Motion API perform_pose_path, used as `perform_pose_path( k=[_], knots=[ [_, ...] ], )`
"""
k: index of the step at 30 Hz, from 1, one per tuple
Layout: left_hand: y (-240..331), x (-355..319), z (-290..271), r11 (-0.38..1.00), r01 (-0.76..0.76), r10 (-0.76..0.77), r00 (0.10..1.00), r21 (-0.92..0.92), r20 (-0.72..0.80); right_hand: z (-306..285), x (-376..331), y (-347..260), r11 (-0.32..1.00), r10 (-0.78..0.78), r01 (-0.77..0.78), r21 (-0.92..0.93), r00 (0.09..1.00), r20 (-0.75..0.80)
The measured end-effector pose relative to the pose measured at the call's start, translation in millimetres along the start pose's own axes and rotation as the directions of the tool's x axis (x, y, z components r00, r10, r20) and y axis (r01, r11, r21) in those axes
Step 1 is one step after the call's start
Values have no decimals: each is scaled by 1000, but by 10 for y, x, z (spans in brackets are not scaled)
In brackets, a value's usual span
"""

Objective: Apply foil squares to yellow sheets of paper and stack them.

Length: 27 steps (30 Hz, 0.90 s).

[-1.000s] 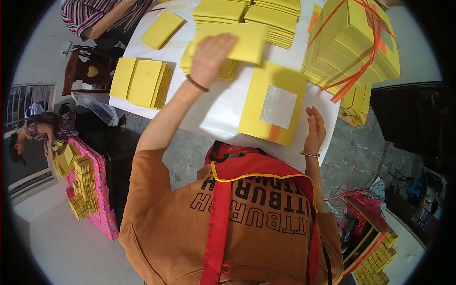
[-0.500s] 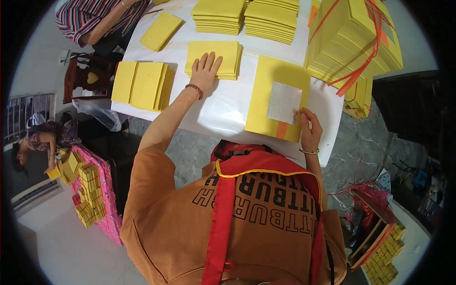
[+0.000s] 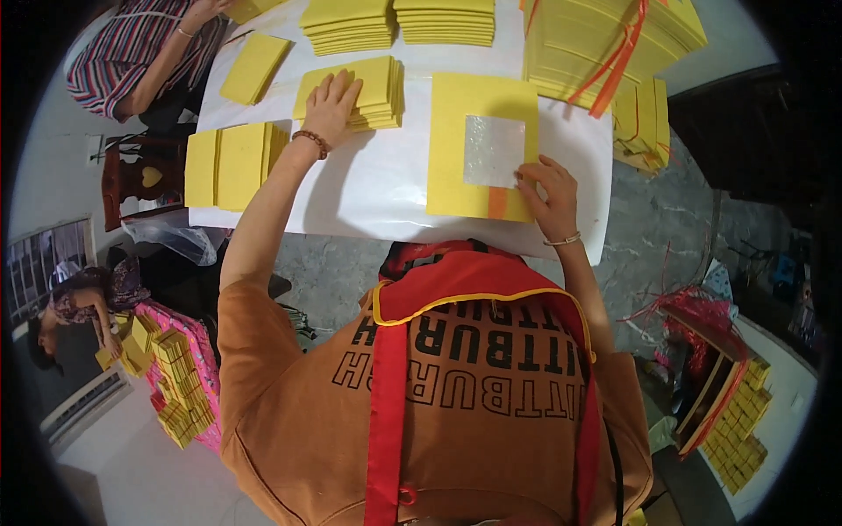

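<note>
My left hand [image 3: 330,112] lies with fingers outstretched on a stack of folded yellow paper [image 3: 379,83] on the table. In front of me rests a larger flat yellow paper [image 3: 447,149]. A shiny silver square sheet [image 3: 494,151] lies on it, with an orange strip [image 3: 497,202] just below. At the lower right edge of the silver sheet, my right hand [image 3: 553,193] has its thumb and bent fingertips drawn together. The edge seems to be between them, though the contact is small.
Several yellow paper stacks [image 3: 351,24] stand on the white table [image 3: 368,197], with a tall bundle [image 3: 570,53] tied in red at the right. Another person's arm [image 3: 167,66] is at the far left. A second person [image 3: 83,307] works beside a pink-covered table [image 3: 210,434].
The whole view has shifted and turned slightly. My left hand stays on the stack, whose layers look more fanned out. My right hand's fingers have bent further in at the silver sheet's edge.
</note>
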<state>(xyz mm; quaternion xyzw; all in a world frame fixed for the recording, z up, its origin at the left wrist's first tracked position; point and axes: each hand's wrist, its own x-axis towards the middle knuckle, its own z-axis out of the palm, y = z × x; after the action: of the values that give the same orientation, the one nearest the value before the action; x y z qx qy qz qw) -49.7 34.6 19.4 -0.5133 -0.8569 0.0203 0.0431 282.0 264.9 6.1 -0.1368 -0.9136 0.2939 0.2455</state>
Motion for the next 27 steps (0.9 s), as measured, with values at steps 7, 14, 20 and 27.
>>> perform_pose_path(
  k=[7,14,20,27],
  knots=[
    [1194,-185,-431,725,-505,410,863,-469,-295,26,-3,-23,997,1,3,79,999,-48],
    [1674,-354,-594,703,-546,546,825,-456,-147,41,-80,5,920,208,-204,333,978,25],
    [1616,-282,-502,562,-358,423,899,-746,-113,69,-97,35,689,400,-391,610,907,131],
    [1625,-242,-556,551,-178,330,944,-815,17,95,-100,62,672,437,-421,609,890,133]
  ],
)
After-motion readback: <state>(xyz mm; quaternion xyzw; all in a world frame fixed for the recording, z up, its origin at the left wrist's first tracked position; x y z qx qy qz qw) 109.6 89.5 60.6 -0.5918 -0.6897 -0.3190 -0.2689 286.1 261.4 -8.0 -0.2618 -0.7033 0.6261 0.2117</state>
